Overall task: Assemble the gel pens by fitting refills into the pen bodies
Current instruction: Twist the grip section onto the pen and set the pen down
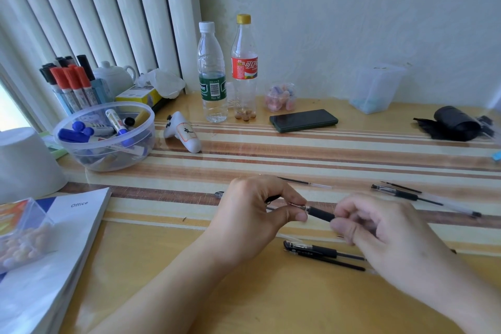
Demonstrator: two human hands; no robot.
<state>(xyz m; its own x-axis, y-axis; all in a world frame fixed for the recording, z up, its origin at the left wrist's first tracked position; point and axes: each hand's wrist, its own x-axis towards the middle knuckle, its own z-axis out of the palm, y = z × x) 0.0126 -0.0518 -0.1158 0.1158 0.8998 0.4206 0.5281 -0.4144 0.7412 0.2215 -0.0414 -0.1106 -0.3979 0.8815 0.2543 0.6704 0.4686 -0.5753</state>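
Note:
Both hands hold one gel pen (320,213) with a black grip just above the table. My left hand (260,214) pinches its metal tip end between thumb and forefinger. My right hand (379,233) grips the barrel end, which its fingers hide. Below the hands lie a capped black pen (311,248) and a thin black refill (333,262). A loose refill (303,182) rests beyond my left hand. At the right lie another pen (395,192) and a clear pen body (455,207).
A clear bowl of markers (104,135) and a white controller (184,131) sit at the back left, two bottles (212,73) and a dark phone (303,120) behind. Stacked booklets (62,241) with a clear box lie at the left. A black roll (455,123) sits far right.

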